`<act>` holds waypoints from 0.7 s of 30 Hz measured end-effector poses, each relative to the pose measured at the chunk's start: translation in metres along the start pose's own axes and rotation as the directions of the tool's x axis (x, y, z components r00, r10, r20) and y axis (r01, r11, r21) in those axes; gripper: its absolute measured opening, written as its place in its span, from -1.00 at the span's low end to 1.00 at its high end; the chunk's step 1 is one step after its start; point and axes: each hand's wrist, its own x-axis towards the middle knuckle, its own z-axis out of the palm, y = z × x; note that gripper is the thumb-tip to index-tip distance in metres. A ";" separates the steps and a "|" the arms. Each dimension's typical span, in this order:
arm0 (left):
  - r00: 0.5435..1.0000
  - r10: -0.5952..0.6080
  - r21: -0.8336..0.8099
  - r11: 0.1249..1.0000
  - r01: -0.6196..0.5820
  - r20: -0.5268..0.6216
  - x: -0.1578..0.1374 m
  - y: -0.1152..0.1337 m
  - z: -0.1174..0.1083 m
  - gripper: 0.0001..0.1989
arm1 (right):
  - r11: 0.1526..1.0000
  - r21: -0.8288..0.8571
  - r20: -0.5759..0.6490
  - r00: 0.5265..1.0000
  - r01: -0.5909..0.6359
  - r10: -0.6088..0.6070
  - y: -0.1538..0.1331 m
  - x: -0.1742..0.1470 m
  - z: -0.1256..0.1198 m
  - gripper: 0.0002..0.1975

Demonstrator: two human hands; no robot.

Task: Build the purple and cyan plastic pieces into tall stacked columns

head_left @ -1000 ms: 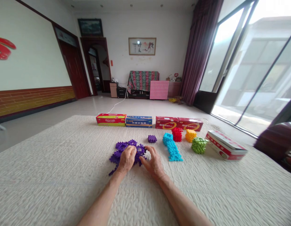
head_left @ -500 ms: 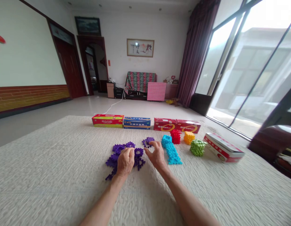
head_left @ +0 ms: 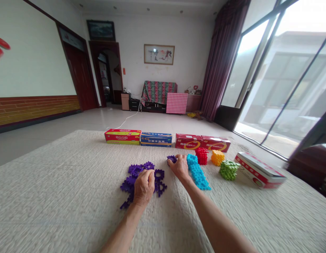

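Purple interlocking plastic pieces (head_left: 131, 181) with toothed edges lie in a loose pile on the mat. Over this pile sits my left hand (head_left: 145, 185), its fingers curled closed; whatever is in them is hidden. My right hand (head_left: 179, 167) has its thumb and fingers around a separate purple toothed piece (head_left: 171, 160), which it partly covers. Just right of that hand stretches a row of light blue toothed pieces (head_left: 198, 174). Beyond it stand a red block (head_left: 201, 155), a yellow block (head_left: 217, 157) and a green block (head_left: 228, 170) of similar toothed pieces.
Along the mat's (head_left: 73, 182) far side stand a red and yellow box (head_left: 122, 136), a blue box (head_left: 156, 139) and two red boxes (head_left: 188, 141). A white and red box (head_left: 259, 171) lies at the right. Glass doors and a curtain (head_left: 218, 59) are farther off.
My right hand has closed in on the separate purple piece, its thumb now at it. My left hand stays curled over the pile. The whole view has shifted slightly.
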 end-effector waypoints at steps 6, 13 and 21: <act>0.999 -0.019 -0.009 1.000 0.018 -0.049 0.009 0.004 -0.009 -0.71 | 1.000 -0.011 -0.035 0.999 0.011 -0.012 0.000 -0.014 0.007 -0.47; 0.930 -0.309 0.096 0.938 0.333 -0.201 0.029 -0.046 -0.046 -0.73 | 0.999 -0.043 -0.016 1.000 -0.026 0.026 0.001 -0.017 0.015 -0.39; 0.842 -0.518 0.246 0.805 0.540 -0.150 0.027 -0.087 -0.060 -0.77 | 0.997 -0.071 0.028 0.999 -0.029 0.031 -0.001 -0.016 0.012 -0.43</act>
